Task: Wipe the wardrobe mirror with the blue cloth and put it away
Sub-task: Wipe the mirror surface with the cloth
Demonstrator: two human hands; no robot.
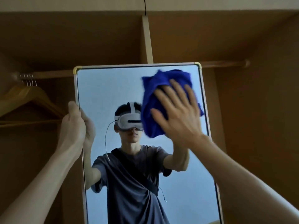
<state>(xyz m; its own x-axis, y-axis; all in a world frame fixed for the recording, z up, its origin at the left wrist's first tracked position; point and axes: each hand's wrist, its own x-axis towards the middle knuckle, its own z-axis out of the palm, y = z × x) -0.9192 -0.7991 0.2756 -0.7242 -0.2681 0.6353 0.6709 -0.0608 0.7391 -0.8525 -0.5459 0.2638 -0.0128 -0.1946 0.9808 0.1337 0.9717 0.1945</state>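
Head view: nearest the camera, two bare forearms reach up from the bottom corners. The right hand [176,110] lies flat with fingers straight and spread wide, pressing the blue cloth [161,101] against the upper right of the mirror [113,88]. The cloth is bunched, its top just under the mirror's upper right corner. The left hand [76,123] grips the mirror's left frame edge, thumb at the front, fingers curled behind the frame, steadying it. Farther back on the left, wooden hangers [30,97] hang from a rail [48,74] inside the wardrobe.

Wiping looks to be the step in hand, with the cloth high on the glass. The next move probably calls for even pressure down the lower glass while the left hand holds the frame firm.
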